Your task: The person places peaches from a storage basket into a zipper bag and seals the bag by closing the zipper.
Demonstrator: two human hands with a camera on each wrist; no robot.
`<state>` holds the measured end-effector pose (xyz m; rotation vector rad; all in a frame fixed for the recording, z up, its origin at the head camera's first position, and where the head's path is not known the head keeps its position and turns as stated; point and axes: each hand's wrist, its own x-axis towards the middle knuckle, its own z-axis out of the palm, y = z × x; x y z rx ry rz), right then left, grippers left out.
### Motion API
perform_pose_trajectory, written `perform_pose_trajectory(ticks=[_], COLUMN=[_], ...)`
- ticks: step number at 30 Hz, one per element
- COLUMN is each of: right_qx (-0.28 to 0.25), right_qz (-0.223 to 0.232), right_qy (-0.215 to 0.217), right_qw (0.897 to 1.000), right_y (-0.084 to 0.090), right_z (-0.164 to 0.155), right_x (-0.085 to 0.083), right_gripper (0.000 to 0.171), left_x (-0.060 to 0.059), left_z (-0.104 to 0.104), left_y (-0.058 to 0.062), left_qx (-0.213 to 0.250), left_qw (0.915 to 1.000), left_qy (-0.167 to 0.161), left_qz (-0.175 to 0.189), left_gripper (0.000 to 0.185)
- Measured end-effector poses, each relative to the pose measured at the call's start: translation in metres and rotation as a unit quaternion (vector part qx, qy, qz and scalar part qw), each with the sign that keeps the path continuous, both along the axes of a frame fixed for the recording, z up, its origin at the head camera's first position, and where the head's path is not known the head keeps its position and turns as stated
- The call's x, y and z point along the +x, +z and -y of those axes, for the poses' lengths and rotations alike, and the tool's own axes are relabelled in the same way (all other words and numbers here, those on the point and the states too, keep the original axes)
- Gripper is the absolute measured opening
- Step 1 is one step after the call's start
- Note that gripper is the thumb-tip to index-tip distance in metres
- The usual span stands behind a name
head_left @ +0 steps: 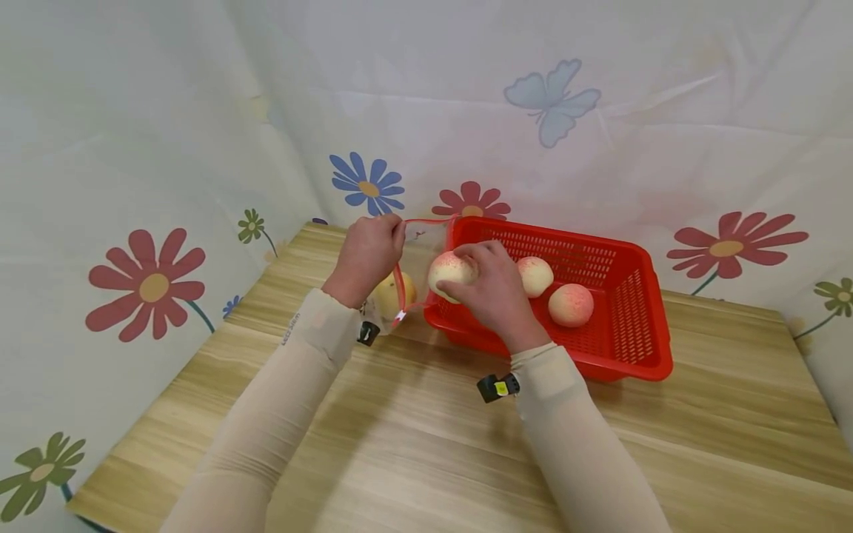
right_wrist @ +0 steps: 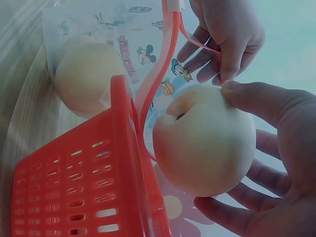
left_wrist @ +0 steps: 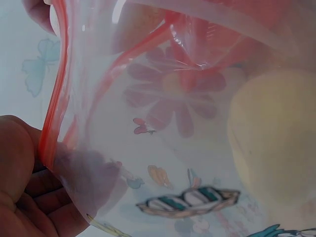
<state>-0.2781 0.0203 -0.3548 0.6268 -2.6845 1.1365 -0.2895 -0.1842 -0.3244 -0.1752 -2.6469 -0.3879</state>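
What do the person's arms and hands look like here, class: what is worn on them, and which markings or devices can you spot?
Both arms wear long, close-fitting cream sleeves reaching the wrists. The left sleeve carries small, unreadable lettering near the wrist. The left hand and right hand are bare: no gloves or rings visible. A small black device sits at each wrist; the right one bears a yellow mark.

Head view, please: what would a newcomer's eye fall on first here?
The red basket on the wooden table, with two peaches inside. At its left rim the right hand holds a third peach beside the clear zip bag, which the left hand holds open.
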Motion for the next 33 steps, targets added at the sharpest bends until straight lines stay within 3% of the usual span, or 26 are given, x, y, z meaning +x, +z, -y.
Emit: perform_pose_trajectory(ticks=[33], right_qx=[-0.025], right_qz=[-0.003], right_qy=[0.033], right_qw=[0.999], right_y=[-0.011], right_z=[0.035], right_x=[0.000], right_gripper=[0.052], left_x=[0.001], left_z=[0.002], left_y=[-0.001], left_qx=[0.003], left_qw=[1.0000], left_qy=[-0.006], left_qz=[0.003], left_gripper=[0.029])
